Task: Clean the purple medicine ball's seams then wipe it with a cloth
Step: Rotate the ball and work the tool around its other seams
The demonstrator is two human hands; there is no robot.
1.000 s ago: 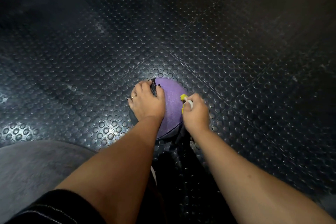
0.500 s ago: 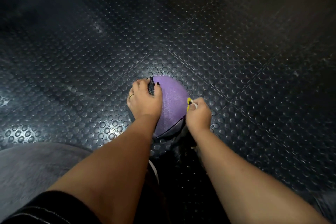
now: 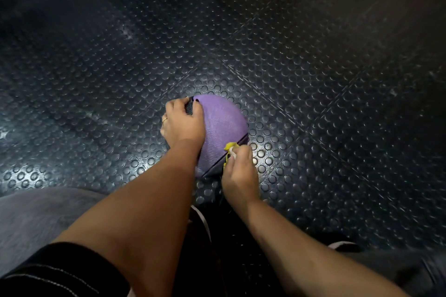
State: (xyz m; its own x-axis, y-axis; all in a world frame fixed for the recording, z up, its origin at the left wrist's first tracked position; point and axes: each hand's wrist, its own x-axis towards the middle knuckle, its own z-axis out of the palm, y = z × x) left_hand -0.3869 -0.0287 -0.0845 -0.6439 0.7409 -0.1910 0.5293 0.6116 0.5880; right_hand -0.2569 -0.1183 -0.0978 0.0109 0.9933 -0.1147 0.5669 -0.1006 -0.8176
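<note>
A: Purple textured medicine ball (image 3: 223, 123) sits on the black stud-patterned rubber floor (image 3: 313, 94), close in front of the person. Status?

B: Seam step in hand, I'd say. Left hand (image 3: 184, 127) lies over the ball's top-left, fingers (image 3: 177, 107) curved round it, holding it down. Right hand (image 3: 237, 176) pinches a small yellow-tipped tool with a white handle (image 3: 230, 146), tip touching the dark seam band (image 3: 213, 168) on the near-right side. Probably a brush, but too small to confirm.

A: Handling?

B: Judgement only: heavy, firm, grippy skin, not fragile. It's round, so it will roll if unloaded. Take hold on top with a spread palm, off the seam being worked. Use 2 hands under the sides for any lift.

A: Orientation? Long axis?

B: Sphere, so 0 long axis. The only reference is the seam, which runs diagonally from lower-left to upper-right and faces the right hand. 1 more dark panel shows at the far top, under the left fingertips.

A: Cloth?

B: None in view. Wipe not started, as far as I can tell.
</note>
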